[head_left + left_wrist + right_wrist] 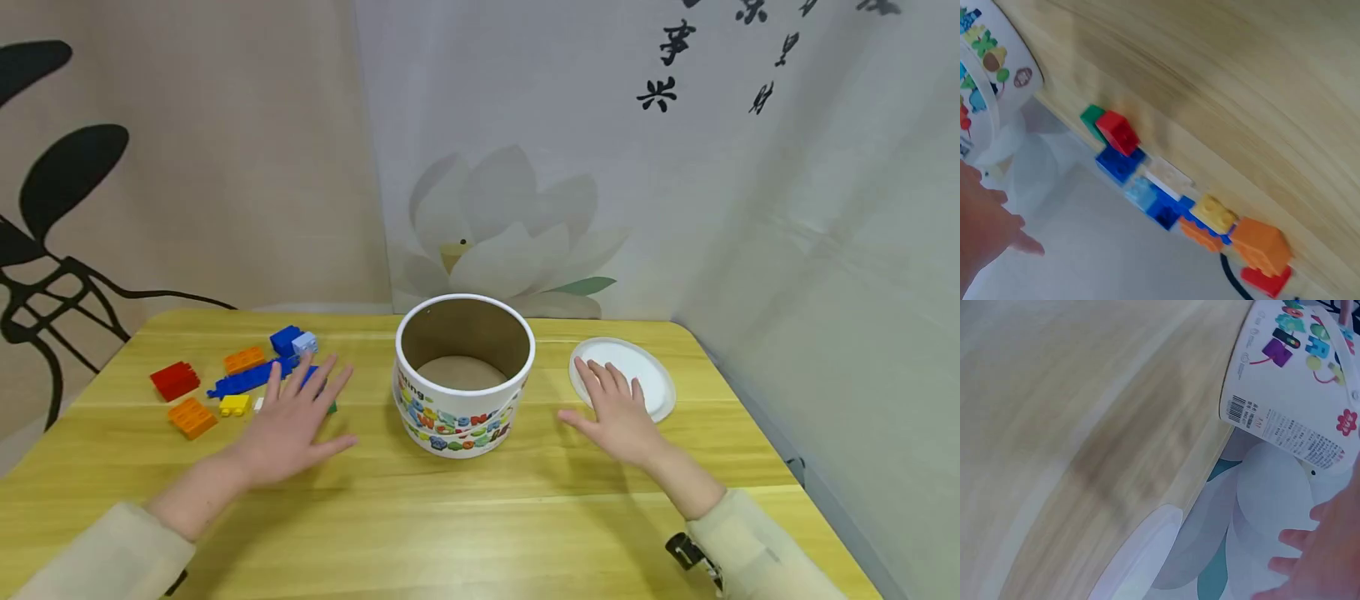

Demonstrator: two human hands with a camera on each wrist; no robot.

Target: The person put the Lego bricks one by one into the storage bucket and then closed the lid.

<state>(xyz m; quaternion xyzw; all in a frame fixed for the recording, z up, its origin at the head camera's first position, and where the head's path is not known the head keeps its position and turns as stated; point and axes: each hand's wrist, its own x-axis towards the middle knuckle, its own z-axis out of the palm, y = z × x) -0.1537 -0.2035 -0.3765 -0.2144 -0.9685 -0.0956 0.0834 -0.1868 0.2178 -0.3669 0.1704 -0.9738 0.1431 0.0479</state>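
Note:
In the head view my left hand is spread in front of a group of toy bricks, its fingers straight and holding nothing. Behind and beside it lie a red brick, an orange brick, a yellow brick and a long blue piece. My right hand is also spread with nothing in its grip, over the near edge of a round white lid. Between the hands stands a white cardboard bucket, upright, uncovered and with nothing visible inside. The left wrist view shows a green brick partly behind a red one.
All of these rest on a wooden table. A pale curtain with a printed lotus hangs behind the table's far edge, and another pale cloth borders its right side. A printed black chair appears at left.

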